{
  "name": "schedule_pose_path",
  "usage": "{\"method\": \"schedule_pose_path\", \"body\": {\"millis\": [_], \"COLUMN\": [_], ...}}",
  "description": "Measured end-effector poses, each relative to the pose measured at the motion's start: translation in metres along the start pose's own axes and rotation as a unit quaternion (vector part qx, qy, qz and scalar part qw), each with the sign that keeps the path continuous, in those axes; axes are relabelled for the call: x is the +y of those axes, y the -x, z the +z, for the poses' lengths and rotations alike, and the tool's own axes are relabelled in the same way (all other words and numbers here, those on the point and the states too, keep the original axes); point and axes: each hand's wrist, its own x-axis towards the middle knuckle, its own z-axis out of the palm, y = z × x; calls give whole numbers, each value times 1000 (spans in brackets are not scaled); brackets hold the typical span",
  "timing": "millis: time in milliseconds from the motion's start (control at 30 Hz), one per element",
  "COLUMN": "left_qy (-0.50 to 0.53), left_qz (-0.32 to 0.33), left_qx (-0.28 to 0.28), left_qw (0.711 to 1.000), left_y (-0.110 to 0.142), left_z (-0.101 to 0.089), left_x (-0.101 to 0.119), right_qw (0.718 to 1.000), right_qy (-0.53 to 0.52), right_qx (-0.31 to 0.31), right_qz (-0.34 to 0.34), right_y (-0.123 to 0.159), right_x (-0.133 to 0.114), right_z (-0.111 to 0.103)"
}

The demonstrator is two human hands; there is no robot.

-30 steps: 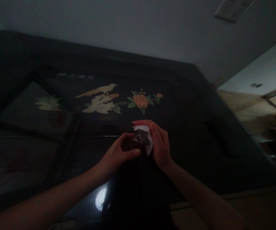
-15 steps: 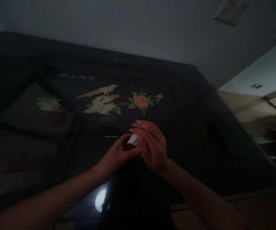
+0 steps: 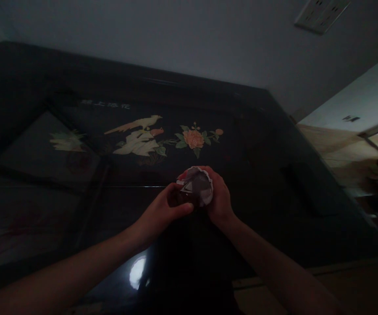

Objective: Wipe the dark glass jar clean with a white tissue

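Note:
My right hand [image 3: 222, 197] wraps around a crinkled, roundish piece of white paper [image 3: 204, 186] whose ragged rim faces me. Its inner side looks grey and folded; whether it is paper or foil is hard to tell. My left hand [image 3: 167, 205] curls, thumb and fingers apart, around the left side of a small dark object [image 3: 185, 200] under the paper. Dim light hides what that object is. Both hands meet just above the glossy black tabletop [image 3: 251, 175].
Inlaid in the tabletop are a bird [image 3: 139, 124] and a pink flower [image 3: 194, 139]. A dark flat object [image 3: 307, 188] lies at the right. A grey wall with a socket panel [image 3: 322, 15] stands behind; wooden flooring [image 3: 340, 146] shows at the right.
My right hand has turned and drawn back to the right, bringing the paper's round rim and grey inside into view. My left hand has stayed nearly in place.

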Motion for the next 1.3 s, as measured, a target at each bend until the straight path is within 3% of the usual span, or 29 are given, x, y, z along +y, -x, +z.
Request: {"method": "schedule_pose_path", "body": {"millis": [100,167,233,300,400,467,533,733,867,967,1067,1167,1300], "left_qy": [-6,-16,-27,-35,-50,-57,-54,-21,-12,-6,0,-10,-39], "left_qz": [9,10,13,17,21,22,20,11,0,2,6,1,17], "left_qx": [-5,-15,-20,-18,-12,-8,-9,-21,-18,-14,-7,-11,-16], "left_qw": [1000,1000,999,999,998,998,998,1000,1000,1000,1000,1000,999], "left_y": [-1,-1,-1,-2,-3,-3,-3,0,0,-1,-1,-1,-2], "left_z": [-1,-3,-5,-5,-5,-5,-5,-4,-3,-4,-3,-1,-1], "left_x": [-1,-3,-4,-5,-5,-6,-6,-3,-2,-4,-3,0,-1], "right_qw": [999,988,947,883,811,796,817,955,996,999,999,988,884], "right_qy": [41,113,217,319,408,417,394,204,46,-48,-42,107,311], "right_qx": [-6,-28,-75,-123,-165,-183,-178,-58,1,19,13,-29,-135], "right_qz": [-20,-102,-226,-323,-385,-398,-381,-209,-77,1,0,-111,-323], "right_y": [2,4,5,4,0,-1,-1,5,5,5,5,6,4], "right_x": [-3,-11,-19,-25,-28,-28,-27,-21,-7,4,4,-9,-26], "right_z": [-2,-4,-6,-9,-13,-15,-15,-5,0,3,1,-5,-13]}}
